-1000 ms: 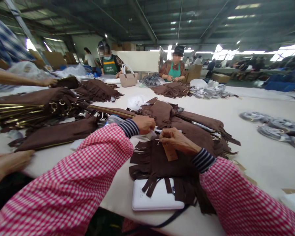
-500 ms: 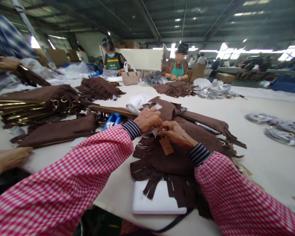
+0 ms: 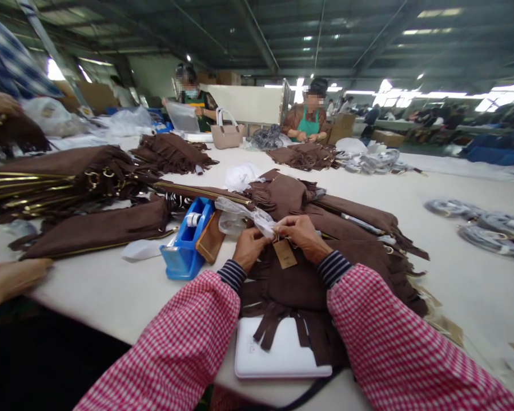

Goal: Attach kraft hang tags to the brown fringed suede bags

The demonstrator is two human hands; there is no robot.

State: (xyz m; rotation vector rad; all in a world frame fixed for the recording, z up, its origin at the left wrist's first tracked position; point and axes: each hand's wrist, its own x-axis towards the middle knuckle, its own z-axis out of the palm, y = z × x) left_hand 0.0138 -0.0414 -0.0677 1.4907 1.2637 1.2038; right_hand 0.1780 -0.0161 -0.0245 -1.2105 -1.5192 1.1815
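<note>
A brown fringed bag (image 3: 302,285) lies in front of me, its fringe hanging over a white flat box-like object (image 3: 278,357). My left hand (image 3: 252,249) is closed, fingertips pinching the end of a twisted clear plastic wrapping (image 3: 257,218). Close beside it, my right hand (image 3: 303,235) pinches the same end at the bag's top edge. Just below the fingers hangs a tan paper tag (image 3: 285,254) on a string. Exactly what lies between the fingertips is partly hidden. A blue tape dispenser (image 3: 182,254) stands left of my left hand, against a brown block (image 3: 209,238).
Brown bags with gold zippers (image 3: 55,177) are stacked at left; more brown bags (image 3: 355,222) lie right of my hands. Plastic-wrapped coiled straps (image 3: 492,222) are at far right. A co-worker's hand (image 3: 17,279) rests at the left edge. Two people work across the table.
My left hand has come down and toward me, uncovering the tape dispenser and the plastic wrapping. The right hand has shifted slightly left. Across the table, a person has lifted a clear plastic bag.
</note>
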